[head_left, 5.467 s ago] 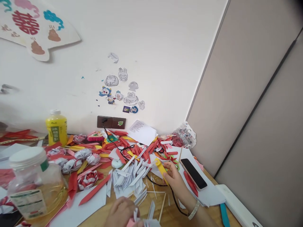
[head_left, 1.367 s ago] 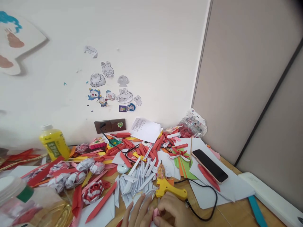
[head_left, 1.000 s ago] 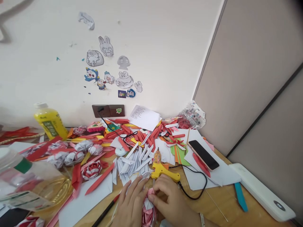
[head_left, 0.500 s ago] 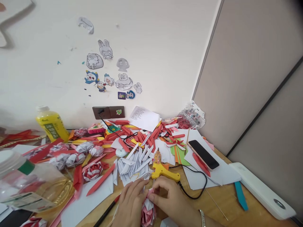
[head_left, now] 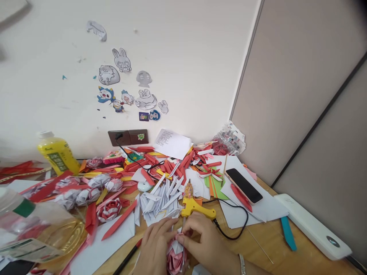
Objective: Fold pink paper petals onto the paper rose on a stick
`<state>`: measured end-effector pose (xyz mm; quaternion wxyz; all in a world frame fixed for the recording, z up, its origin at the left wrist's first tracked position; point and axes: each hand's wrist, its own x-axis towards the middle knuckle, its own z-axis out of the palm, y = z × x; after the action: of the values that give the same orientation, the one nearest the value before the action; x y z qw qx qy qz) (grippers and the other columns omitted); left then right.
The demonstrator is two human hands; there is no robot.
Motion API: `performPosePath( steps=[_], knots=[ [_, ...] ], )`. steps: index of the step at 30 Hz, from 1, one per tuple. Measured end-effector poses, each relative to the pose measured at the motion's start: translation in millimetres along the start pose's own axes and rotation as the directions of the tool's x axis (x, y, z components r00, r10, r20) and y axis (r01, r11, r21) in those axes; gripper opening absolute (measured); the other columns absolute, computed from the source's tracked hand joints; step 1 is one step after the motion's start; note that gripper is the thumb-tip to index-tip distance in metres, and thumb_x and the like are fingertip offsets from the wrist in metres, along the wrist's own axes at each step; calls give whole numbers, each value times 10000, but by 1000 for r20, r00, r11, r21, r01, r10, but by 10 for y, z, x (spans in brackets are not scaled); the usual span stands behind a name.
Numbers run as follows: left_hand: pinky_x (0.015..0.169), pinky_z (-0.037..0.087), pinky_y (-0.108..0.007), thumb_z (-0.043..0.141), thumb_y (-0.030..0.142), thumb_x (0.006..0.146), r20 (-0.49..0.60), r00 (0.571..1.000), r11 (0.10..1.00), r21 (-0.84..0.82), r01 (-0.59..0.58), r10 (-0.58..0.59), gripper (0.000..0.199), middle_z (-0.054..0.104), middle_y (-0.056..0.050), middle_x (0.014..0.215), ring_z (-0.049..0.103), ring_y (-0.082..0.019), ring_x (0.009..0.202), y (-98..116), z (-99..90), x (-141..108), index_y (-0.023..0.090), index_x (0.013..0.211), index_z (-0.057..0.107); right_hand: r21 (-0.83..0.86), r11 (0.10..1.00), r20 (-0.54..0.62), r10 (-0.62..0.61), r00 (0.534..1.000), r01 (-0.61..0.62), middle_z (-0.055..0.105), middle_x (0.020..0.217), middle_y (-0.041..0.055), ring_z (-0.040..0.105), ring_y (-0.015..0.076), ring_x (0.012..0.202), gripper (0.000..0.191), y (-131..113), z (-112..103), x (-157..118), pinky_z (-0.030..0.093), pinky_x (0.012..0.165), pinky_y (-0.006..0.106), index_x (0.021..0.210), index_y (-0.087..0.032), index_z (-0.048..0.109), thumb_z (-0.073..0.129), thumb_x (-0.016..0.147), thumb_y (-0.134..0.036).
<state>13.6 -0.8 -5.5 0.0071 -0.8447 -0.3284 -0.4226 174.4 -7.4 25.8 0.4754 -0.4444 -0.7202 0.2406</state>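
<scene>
A pink and white folded paper rose [head_left: 175,259] is held between both hands at the bottom middle of the head view. My left hand [head_left: 157,244] wraps its left side, fingers closed against the paper. On the other side my right hand [head_left: 199,236] pinches the flower's upper edge between thumb and fingers. Just beyond the fingers lies a yellow hot glue gun [head_left: 195,207], its nozzle pointing away. A heap of folded white paper strips [head_left: 160,202] sits beyond my left hand. The underside of the rose is hidden.
To the left stand a clear plastic jar [head_left: 34,229] and a yellow drink bottle [head_left: 57,154]. Finished paper roses [head_left: 110,209] and red strips cover the left side. A phone [head_left: 243,185] rests on white paper at right, near a long white device [head_left: 312,225] and a teal strip [head_left: 288,233].
The whole view has shifted slightly, so things appear a little farther left. Both hands still grip the paper rose, and more of its pink face shows.
</scene>
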Motion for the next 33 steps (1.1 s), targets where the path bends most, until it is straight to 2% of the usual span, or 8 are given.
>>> performPosePath(
  steps=[4, 8, 14, 21, 25, 29, 33],
  knots=[
    [817, 403, -446, 585, 176, 622, 39, 993, 993, -24, 114, -113, 398, 626, -104, 1041, 542, -307, 1013, 68, -22, 36, 224, 1006, 491, -33, 999, 44, 9, 999, -8, 560, 681, -22, 506, 137, 677, 180, 8, -6, -1, 352, 625, 233, 669, -156, 552, 695, 734, -69],
    [822, 409, -446, 616, 174, 590, 67, 987, 989, -25, 147, -145, 457, 629, -89, 1017, 547, -308, 989, 64, -16, 38, 231, 1023, 482, -54, 998, 67, 41, 997, -38, 555, 694, -21, 498, 136, 676, 168, 17, -12, -9, 354, 619, 232, 700, -159, 546, 665, 748, -51],
    [771, 452, -416, 673, 258, 598, 85, 996, 999, 42, -30, 27, 516, 639, -112, 1019, 574, -306, 946, -99, 32, -44, 197, 1076, 487, -113, 993, 94, 51, 994, -40, 551, 709, -16, 496, 141, 697, 167, -27, -32, -3, 358, 630, 234, 712, -162, 541, 653, 737, -41],
    [800, 425, -441, 595, 196, 683, 43, 997, 997, 20, 70, -71, 321, 631, -112, 1020, 562, -300, 978, 36, -31, 24, 225, 991, 507, -181, 983, 75, -13, 997, 26, 525, 678, -23, 481, 144, 673, 144, -34, -11, -22, 344, 641, 262, 693, -177, 511, 617, 750, -100],
    [799, 430, -437, 629, 167, 651, 95, 994, 998, 37, 51, -54, 365, 622, -120, 1052, 556, -308, 999, 63, -72, 55, 222, 991, 512, -210, 975, 71, -64, 995, 77, 517, 673, -17, 466, 149, 660, 127, -45, -27, -27, 338, 647, 277, 695, -180, 493, 578, 781, -141],
    [822, 416, -458, 618, 189, 681, 78, 994, 996, 48, 75, -78, 396, 603, -132, 1091, 543, -319, 1022, 4, -36, 22, 218, 1061, 508, -256, 961, 112, -81, 990, 107, 532, 699, -3, 471, 160, 694, 142, -44, -59, -10, 337, 675, 289, 703, -182, 491, 533, 839, -179],
    [806, 439, -428, 624, 202, 681, 76, 997, 999, 41, 7, -10, 496, 602, -134, 1110, 555, -307, 1014, -56, 2, -17, 207, 1150, 463, -266, 956, 148, -84, 985, 121, 533, 682, -8, 470, 159, 699, 164, -29, -68, -1, 329, 664, 282, 696, -178, 491, 548, 850, -176]
  ],
)
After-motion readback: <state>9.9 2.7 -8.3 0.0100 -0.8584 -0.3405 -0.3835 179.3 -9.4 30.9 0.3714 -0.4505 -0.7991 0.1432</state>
